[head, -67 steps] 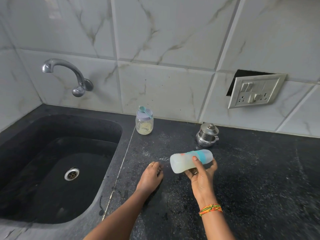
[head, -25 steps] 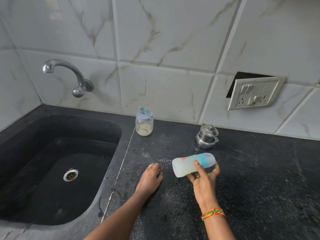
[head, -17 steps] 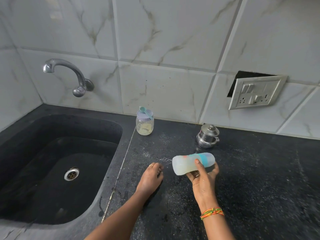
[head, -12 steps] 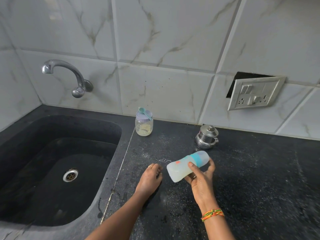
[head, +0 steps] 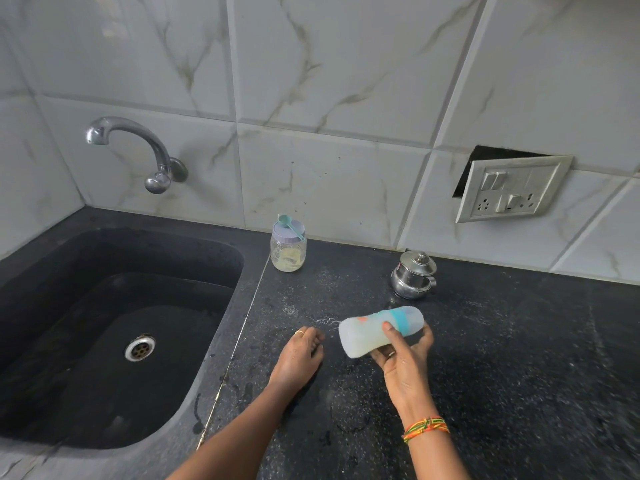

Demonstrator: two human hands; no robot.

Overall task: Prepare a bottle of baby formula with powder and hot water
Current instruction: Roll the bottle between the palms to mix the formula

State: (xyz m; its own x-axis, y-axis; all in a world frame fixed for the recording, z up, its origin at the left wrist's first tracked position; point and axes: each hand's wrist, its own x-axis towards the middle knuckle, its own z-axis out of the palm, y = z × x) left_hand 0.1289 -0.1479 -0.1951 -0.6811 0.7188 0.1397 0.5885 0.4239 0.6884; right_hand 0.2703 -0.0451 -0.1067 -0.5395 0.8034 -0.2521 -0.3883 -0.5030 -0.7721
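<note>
right hand point(head: 403, 362) grips the translucent plastic baby bottle with teal collar point(head: 363, 336), held sideways above the black speckled stone counter point(head: 502, 358): thumb across its near side, fingers curled beneath. left hand point(head: 298, 355) rests on the counter near the bottle's base, fingers apparently loosely bent, holding nothing.

Black speckled counter point(head: 502, 358), teal-banded bottle point(head: 367, 336).

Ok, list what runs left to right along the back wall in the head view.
Tap → glass jar topped by a teal scoop → small steel pot → socket plate.
</note>
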